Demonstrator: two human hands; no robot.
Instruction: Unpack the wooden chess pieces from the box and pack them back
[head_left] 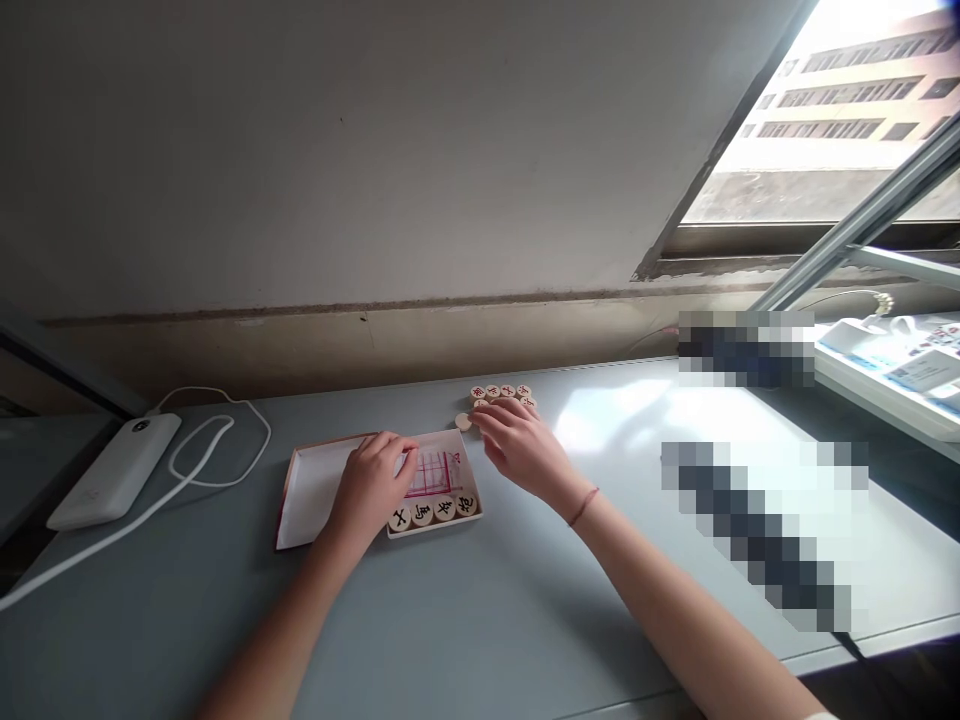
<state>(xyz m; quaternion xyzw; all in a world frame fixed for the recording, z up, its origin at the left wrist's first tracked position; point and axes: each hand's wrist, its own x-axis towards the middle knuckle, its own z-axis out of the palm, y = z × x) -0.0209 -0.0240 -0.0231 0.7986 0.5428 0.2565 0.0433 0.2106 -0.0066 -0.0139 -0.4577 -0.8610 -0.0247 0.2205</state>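
Observation:
Several round wooden pieces with red characters [508, 392] stand in rows near the wall. My right hand [517, 440] reaches over their front edge, fingers bent and close together, the fingertips beside a plain-faced round piece [463, 422]; whether they grip anything is hidden. An open box [471, 470] holds a folded sheet with pink lines [435, 472] and a front row of pieces with black characters [422, 513]. Over the box's left side is my left hand [381, 472], fingers curled and thumb near the index finger; anything between them is too small to make out. A white lid [319, 490] lies left of the box.
A white power bank [116, 472] with a looping white cable [202, 470] lies at the left of the grey table [450, 640]. The wall runs behind the table. Blurred dark objects [757, 520] and a white shelf [892, 375] are on the right.

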